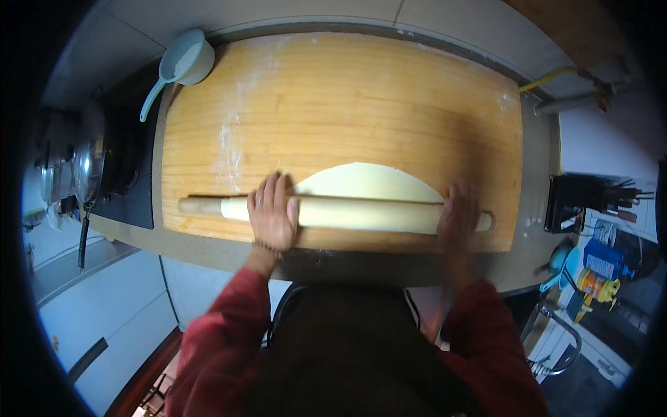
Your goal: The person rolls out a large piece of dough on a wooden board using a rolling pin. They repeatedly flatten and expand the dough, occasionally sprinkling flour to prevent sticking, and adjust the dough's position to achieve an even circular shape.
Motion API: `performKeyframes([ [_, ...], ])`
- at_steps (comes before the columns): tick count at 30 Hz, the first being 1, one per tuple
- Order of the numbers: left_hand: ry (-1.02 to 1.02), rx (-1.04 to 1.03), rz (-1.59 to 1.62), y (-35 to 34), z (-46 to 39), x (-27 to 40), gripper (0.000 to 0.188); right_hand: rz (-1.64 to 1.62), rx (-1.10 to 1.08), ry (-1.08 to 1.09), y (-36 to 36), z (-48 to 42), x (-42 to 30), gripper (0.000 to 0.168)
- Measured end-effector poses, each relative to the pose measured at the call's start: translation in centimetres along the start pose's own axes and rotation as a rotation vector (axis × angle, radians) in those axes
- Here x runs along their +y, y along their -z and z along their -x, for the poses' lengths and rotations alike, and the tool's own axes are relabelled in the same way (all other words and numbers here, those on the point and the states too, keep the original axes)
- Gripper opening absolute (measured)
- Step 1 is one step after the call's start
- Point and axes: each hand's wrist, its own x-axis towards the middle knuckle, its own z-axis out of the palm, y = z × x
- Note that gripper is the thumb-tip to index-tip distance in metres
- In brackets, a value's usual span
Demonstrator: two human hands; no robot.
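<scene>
A long wooden rolling pin lies crosswise near the front of a floured wooden board. Pale dough is wrapped around most of the pin, and the rest of the dough sheet spreads flat behind it in a rounded arc. My left hand, with a beaded bracelet at the wrist, lies over the dough-wrapped pin left of its middle, fingers pointing away from me. Toward the pin's right end, my right hand is over it too, blurred. The palms hide the dough beneath them.
A pale dipper holding white powder stands at the board's back left corner. Lidded cookware is on the dark cooktop at left. To the right are a black knife block, several bottles, and a sink faucet. Tiled wall bounds the back.
</scene>
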Motion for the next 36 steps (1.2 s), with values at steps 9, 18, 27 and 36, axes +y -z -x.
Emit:
performKeyframes([
  [9, 0.035, 0.347, 0.016, -2.3, -2.4, -2.2, 0.038, -0.031, 0.163, -0.172, -1.7, -2.2, 1.4, 0.048],
  [18, 0.079, 0.113, -0.065, -1.3, -19.2, -5.0, 0.040, -0.172, 0.466, 0.031, -2.7, -21.2, 2.1, 0.050],
  [27, -0.062, 0.271, 0.005, -1.9, -6.1, -2.6, 0.050, -0.009, 0.166, 0.073, -0.9, -8.6, 0.0, 0.036],
  [36, -0.184, 0.420, -0.088, -3.5, -20.5, -3.6, 0.029, -0.046, 0.426, 0.251, -5.8, -24.9, -0.6, 0.021],
])
